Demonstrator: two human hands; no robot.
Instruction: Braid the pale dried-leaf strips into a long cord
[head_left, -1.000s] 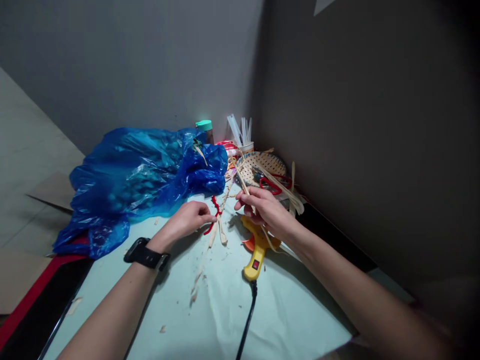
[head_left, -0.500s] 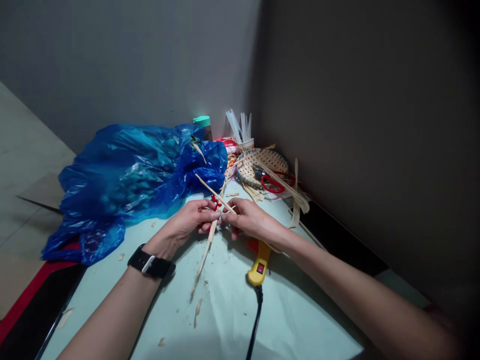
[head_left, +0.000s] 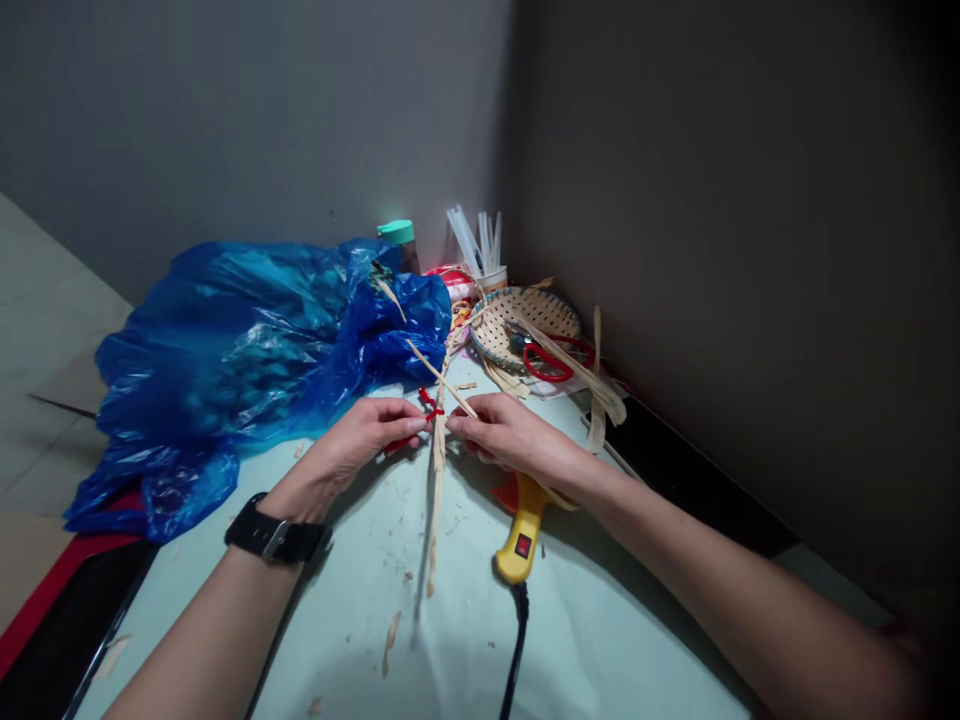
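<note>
A pale braid of dried plant fibre [head_left: 440, 455] stretches between my two hands, its loose tail hanging over the table. Around its middle is a fuzzy red pipe cleaner [head_left: 429, 402]. My left hand [head_left: 379, 428], with a black watch at the wrist, pinches the pipe cleaner beside the braid. In my right hand [head_left: 506, 432] a thin pale fibre strip [head_left: 429, 364] is pinched; its free end points up and left across the braid. Below that hand lies a yellow hot glue gun [head_left: 523, 540], its front part hidden by the hand.
A blue plastic bag [head_left: 225, 340] covers the table's back left. Toward the corner stand a green-lidded jar [head_left: 397, 233] and a cup of glue sticks [head_left: 491, 277]. A woven basket [head_left: 499, 325], red-handled scissors [head_left: 551, 365] and fibre strips lie at right. Scraps dot the pale tabletop [head_left: 360, 600].
My right hand has come down and left to the braid, bringing the strip across it. My left hand stays at the pipe cleaner, and the braid's tail has swung upright.
</note>
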